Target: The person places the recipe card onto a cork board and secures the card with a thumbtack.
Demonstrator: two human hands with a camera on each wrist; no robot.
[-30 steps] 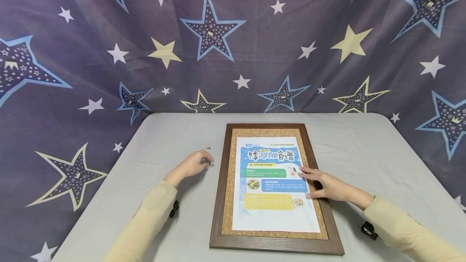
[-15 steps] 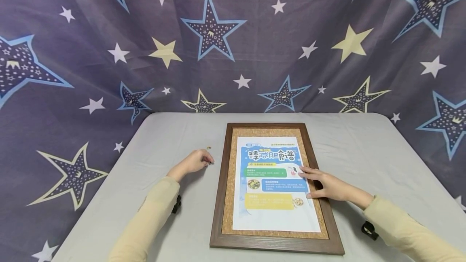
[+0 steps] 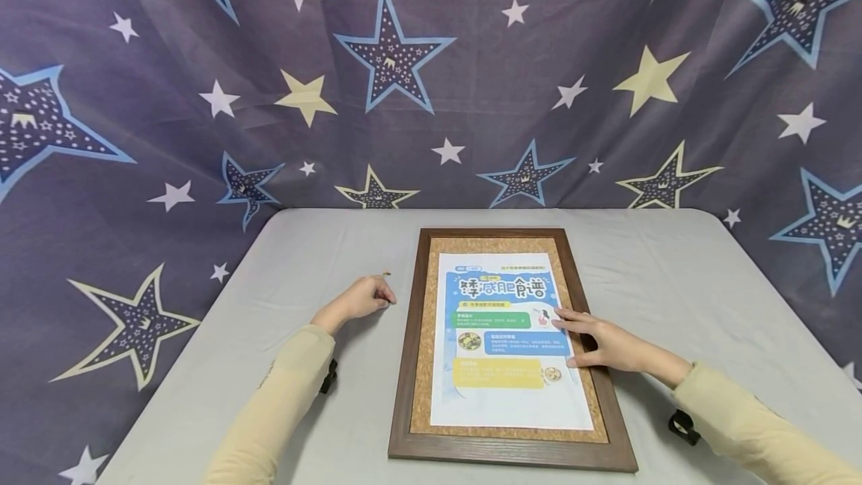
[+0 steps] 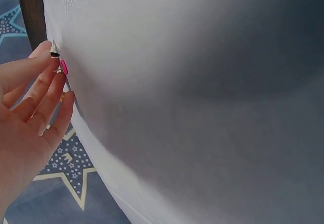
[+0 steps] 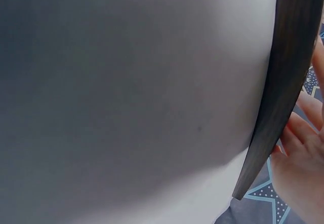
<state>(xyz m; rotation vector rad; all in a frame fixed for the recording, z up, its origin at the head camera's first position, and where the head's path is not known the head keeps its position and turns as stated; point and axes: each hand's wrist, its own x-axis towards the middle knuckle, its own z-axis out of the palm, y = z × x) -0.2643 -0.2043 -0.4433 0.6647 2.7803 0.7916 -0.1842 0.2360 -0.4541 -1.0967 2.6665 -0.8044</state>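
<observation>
In the head view my left hand [image 3: 357,299] is low over the table, left of a brown-framed cork board [image 3: 512,452]. Thumb and fingertips pinch a small dark thumbtack with a pale metal point [image 4: 54,51], clearest in the left wrist view. Right beside those fingers is a pink thumbtack [image 4: 64,66], and a bit of yellow [image 4: 63,97] shows past the lower fingers. My right hand [image 3: 609,344] rests across the board's right frame, its spread fingertips on the edge of a printed poster [image 3: 505,404] that lies flat on the cork.
A pale grey cloth covers the table [image 3: 673,268]. One tiny yellowish piece [image 3: 387,273] lies beyond my left hand. Behind the table hangs a purple star-patterned curtain [image 3: 471,111]. Each wrist carries a black strap, such as the right strap [image 3: 683,426].
My left hand has shifted slightly forward and right, and its fingertips have drawn together on the dark thumbtack. The right hand, board and poster have stayed in place.
</observation>
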